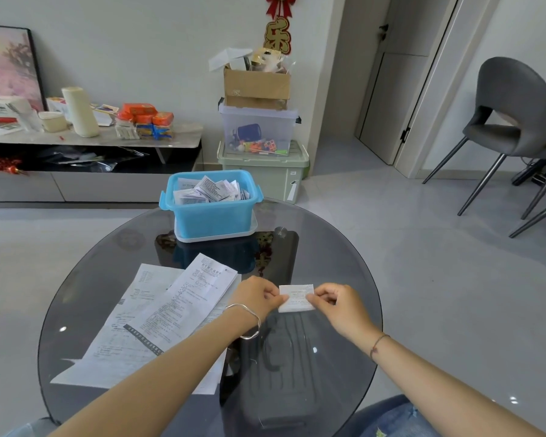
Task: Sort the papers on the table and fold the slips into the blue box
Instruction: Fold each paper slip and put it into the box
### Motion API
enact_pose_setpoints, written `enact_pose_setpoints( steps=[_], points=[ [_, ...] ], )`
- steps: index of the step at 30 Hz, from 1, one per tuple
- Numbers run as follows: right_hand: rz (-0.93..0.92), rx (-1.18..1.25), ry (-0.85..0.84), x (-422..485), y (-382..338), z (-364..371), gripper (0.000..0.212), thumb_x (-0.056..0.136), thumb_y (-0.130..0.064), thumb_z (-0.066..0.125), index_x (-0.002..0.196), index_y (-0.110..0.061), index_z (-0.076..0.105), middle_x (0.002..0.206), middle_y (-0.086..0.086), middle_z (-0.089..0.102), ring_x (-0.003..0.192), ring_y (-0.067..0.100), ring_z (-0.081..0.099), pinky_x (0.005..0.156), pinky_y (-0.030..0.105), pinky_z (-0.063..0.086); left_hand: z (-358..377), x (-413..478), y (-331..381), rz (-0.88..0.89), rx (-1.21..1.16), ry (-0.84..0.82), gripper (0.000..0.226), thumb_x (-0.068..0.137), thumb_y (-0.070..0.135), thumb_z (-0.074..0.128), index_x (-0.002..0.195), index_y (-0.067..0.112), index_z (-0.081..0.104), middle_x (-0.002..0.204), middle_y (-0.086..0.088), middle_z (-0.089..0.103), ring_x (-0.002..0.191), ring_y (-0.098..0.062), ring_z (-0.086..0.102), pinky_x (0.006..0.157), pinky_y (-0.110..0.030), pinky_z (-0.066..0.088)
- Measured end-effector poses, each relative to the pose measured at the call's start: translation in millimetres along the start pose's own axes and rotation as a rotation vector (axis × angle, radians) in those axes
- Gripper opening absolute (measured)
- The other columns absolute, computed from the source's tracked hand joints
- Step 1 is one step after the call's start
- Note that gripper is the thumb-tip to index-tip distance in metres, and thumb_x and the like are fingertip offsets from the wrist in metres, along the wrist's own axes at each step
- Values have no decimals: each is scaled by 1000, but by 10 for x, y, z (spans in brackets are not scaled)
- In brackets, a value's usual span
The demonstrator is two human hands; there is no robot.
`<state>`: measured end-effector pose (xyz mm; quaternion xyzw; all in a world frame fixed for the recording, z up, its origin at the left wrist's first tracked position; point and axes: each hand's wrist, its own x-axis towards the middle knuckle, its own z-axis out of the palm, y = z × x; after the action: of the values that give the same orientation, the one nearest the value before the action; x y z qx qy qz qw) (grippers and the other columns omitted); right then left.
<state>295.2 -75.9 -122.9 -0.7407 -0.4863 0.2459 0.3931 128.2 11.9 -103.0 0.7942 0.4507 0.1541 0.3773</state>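
**Both hands pinch one small slip above the glass worktop**

The left hand [259, 294] and the right hand [334, 302] meet over the round dark glass worktop [328, 247], each with fingers curled and pinching one side edge of a small white printed slip [297, 298]. The slip spans the gap between the two hands, its left edge in the left hand's fingertips and its right edge in the right hand's. It looks already folded small, though the folds cannot be made out.

Just left of the left hand, and running under that forearm, lies a spread of large printed papers [158, 316], overlapping each other flat on the worktop. Beyond the left hand, well apart from both hands and towards the far edge of the worktop, stands the blue box [213, 212], open-topped and resting on a pale lid [215, 236]. A heap of folded slips [208, 190] fills it nearly to the rim.

A silver bangle [249, 323] circles the left wrist.
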Motion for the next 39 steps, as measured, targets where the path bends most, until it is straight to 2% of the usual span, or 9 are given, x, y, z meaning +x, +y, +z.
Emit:
enact_pose_setpoints(
  steps=[3, 5, 9, 16, 22, 26, 28, 32, 39],
  points=[
    [50, -43, 20, 59, -10, 22, 16, 83, -24, 73, 69, -20, 65, 64, -1, 63, 58, 10, 53, 58, 21, 41, 21, 5, 33, -28, 46, 24, 23, 89, 25, 65, 100, 4, 66, 76, -5, 63, 61, -6, 47, 57, -8, 35],
    [73, -74, 19, 85, -34, 24, 17, 82, -24, 74, 68, -18, 65, 60, -5, 59, 56, 7, 51, 55, 19, 38, 2, -47, 46, 9, 122, 42, 35, 89, 25, 66, 120, 16, 54, 95, -1, 65, 78, -7, 55, 72, -10, 41],
    [81, -113, 20, 122, -56, 29, 21, 81, -21, 73, 63, -21, 62, 57, -7, 56, 53, 6, 49, 53, 19, 37, -71, -231, 32, 288, 373, 4, 45, 92, 36, 59, 135, 26, 48, 131, 7, 53, 118, -9, 50, 98, -19, 42],
    [-7, -267, 47, 95, -54, 83, 28, 84, -21, 66, 60, -25, 53, 56, -8, 59, 52, 5, 48, 51, 23, 37, -66, -402, -64, 399, 696, -189, 58, 99, 51, 33, 149, 24, 28, 155, 5, 29, 142, -13, 26, 115, -27, 20],
    [37, -125, 36, 98, -62, 88, 20, 81, -20, 70, 67, -24, 56, 59, -7, 61, 53, 6, 50, 56, 25, 41, -56, -390, -56, 466, 811, -216, 64, 97, 58, 28, 146, 18, 34, 151, -1, 35, 143, -19, 20, 118, -33, 9],
    [-245, -356, 125, -28, -66, 16, 9, 86, -24, 66, 90, -27, 60, 83, -16, 60, 70, -3, 48, 57, 13, 35, -69, -377, -8, 472, 863, -240, 67, 95, 62, 26, 147, 20, 31, 149, -4, 40, 143, -23, 21, 119, -35, 5],
    [-448, -484, 164, -85, -54, -37, 7, 89, -27, 60, 92, -26, 67, 91, -19, 62, 81, -3, 51, 64, 15, 43, -60, -354, 2, 486, 879, -249, 67, 95, 62, 27, 148, 22, 31, 145, -5, 45, 142, -24, 24, 119, -36, 6],
    [-715, -635, 96, -187, 86, -58, 27, 88, -30, 48, 95, -24, 74, 94, -15, 69, 86, 8, 61, 68, 27, 54, -38, -327, -6, 484, 895, -239, 68, 94, 64, 26, 147, 22, 32, 140, -5, 49, 139, -24, 30, 119, -37, 9],
    [-783, -765, 27, -263, 191, -31, 31, 90, -30, 45, 109, -22, 69, 108, -9, 63, 96, 12, 57, 83, 26, 50, 40, -253, 6, 543, 999, -179, 67, 92, 66, 25, 127, 15, 51, 106, -9, 60, 100, -27, 53, 95, -38, 37]
  ],
)
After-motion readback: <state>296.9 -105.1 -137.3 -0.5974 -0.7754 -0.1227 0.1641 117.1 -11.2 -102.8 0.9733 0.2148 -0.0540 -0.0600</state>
